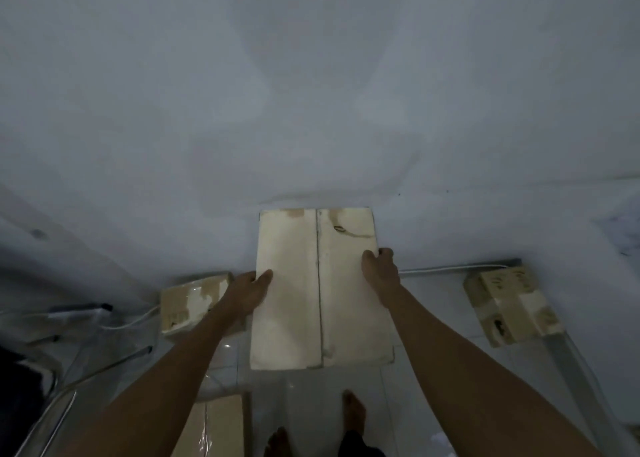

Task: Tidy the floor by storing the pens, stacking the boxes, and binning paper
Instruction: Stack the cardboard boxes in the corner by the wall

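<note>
Head view: a person stands facing a white wall [311,93] on a tiled floor [433,370].
Task thing: large pale box [322,290], flat face up, centre of view, its far edge near the wall.
Left grip: left hand [249,292] holds the box's left edge, thumb on top; the fingers beneath are hidden.
Right grip: right hand [381,269] curls round the right edge, further up.
Other boxes: taped left box [188,304] by the wall; right box [512,304] well apart on the floor; near box [221,425] beside the left leg.
Around: white cable [450,268] along the wall base; metal frame [52,411] at far left; bare feet [353,410] below.
In the way: the large box hides the floor beneath it; the left forearm covers the left box's corner.
</note>
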